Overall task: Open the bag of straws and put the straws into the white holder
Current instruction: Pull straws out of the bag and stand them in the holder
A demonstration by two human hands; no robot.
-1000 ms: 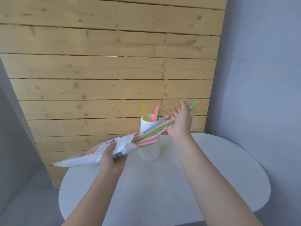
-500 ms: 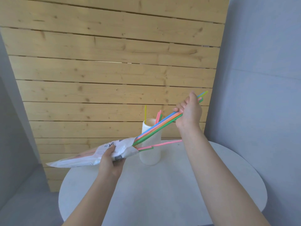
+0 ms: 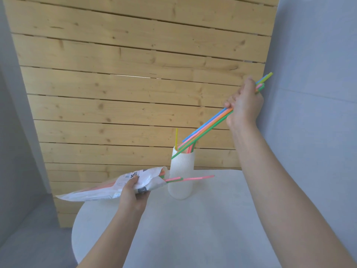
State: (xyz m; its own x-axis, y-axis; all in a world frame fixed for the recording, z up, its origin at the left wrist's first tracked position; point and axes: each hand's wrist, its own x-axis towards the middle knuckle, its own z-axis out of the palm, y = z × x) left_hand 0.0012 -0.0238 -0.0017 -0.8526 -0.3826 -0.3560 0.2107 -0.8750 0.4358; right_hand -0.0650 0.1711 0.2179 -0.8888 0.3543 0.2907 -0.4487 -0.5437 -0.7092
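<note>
With the right hand (image 3: 244,105) clamped on a slanted bundle of straws (image 3: 206,126) over the white holder (image 3: 182,171), and the left hand (image 3: 132,196) gripping the bag (image 3: 108,187), loose straws (image 3: 190,178) poking from its mouth may slide onto the table (image 3: 193,229).

A holder (image 3: 181,176) is set on a table (image 3: 202,229), before a plank wall (image 3: 135,84). To its left, a bag (image 3: 119,188) is held above the table edge, its mouth beside the holder. A bundle of straws (image 3: 208,128) is raised to the holder's upper right; some straws (image 3: 190,148) are stood inside the holder.
</note>
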